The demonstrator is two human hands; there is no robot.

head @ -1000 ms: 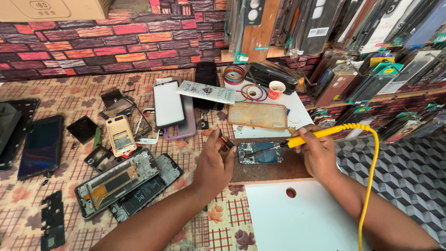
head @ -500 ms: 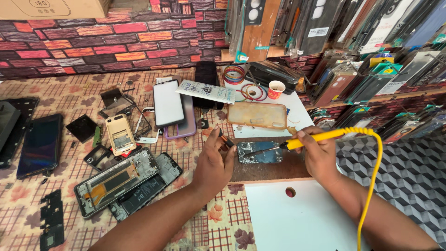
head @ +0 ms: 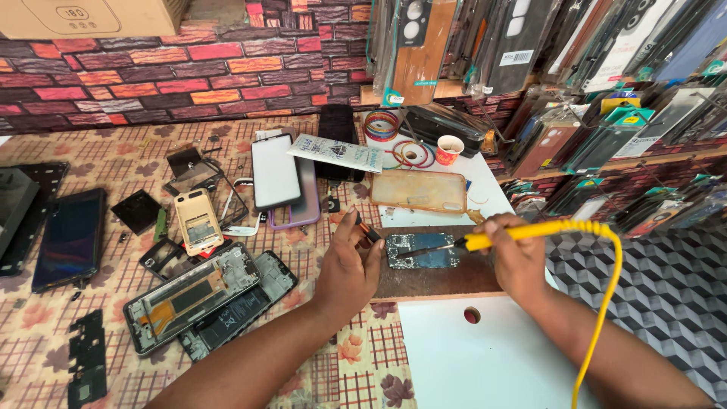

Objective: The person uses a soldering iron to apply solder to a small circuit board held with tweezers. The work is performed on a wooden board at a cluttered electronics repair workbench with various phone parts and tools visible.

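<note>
Near the centre of the frame the right hand (head: 515, 257) is wrapped around a yellow soldering iron (head: 522, 233), its tip resting on a small circuit board (head: 422, 250) that lies on a brown wooden block (head: 439, 280). The left hand (head: 350, 265), just left of the board, pinches a small dark tool with an orange band (head: 369, 229) between thumb and fingers. An opened phone frame (head: 189, 295) lies on the table (head: 98, 151) at lower left, and a clear phone case (head: 418, 191) sits just above the board.
</note>
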